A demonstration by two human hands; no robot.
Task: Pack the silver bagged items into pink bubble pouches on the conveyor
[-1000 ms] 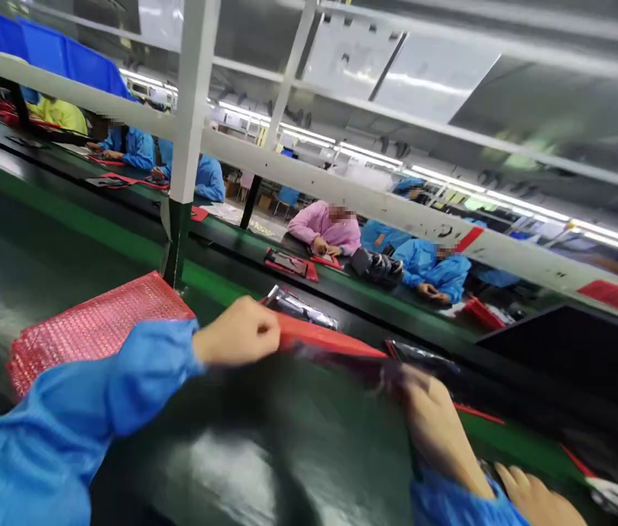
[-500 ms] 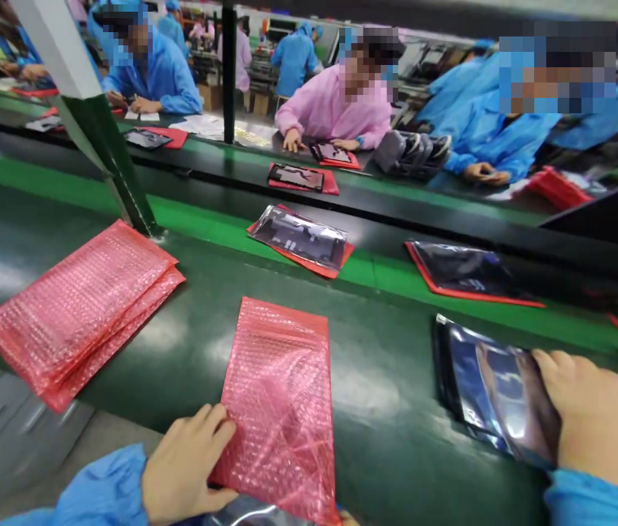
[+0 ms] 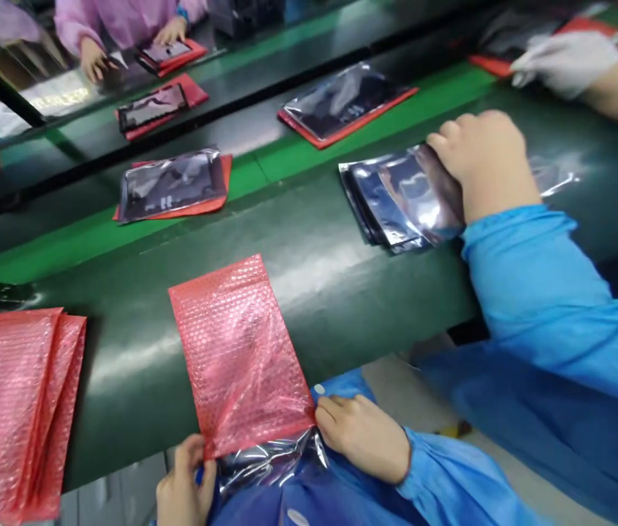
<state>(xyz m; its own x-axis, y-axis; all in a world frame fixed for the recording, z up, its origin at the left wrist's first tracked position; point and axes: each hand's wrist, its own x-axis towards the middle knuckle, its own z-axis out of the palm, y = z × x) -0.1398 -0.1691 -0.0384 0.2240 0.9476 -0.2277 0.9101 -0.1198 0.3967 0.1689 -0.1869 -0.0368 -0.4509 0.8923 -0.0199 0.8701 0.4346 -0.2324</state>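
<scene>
A red bubble-wrap bag [image 3: 243,351] lies partly on the green bench, its near end hanging past the edge. My left hand [image 3: 185,478] pinches its near left corner between thumb and fingers. At the near right corner, my right hand [image 3: 367,438] grips the bag with curled fingers. A shiny, dark see-through pouch [image 3: 265,460] shows under the bag's near edge, between my hands. Whether part of it sits inside the bag is hidden.
Red bubble bags [image 3: 7,409] are piled at left. A co-worker's hand [image 3: 484,161] rests on stacked silvery pouches [image 3: 391,197]. Pouches on red bags [image 3: 172,186] line the green strip [image 3: 254,175]. A white-gloved hand [image 3: 566,62] is at far right.
The view has swung right and down. My right hand, mostly hidden before, now shows at the bag's near right corner. My left hand has shifted from the bag's side to its near left corner.
</scene>
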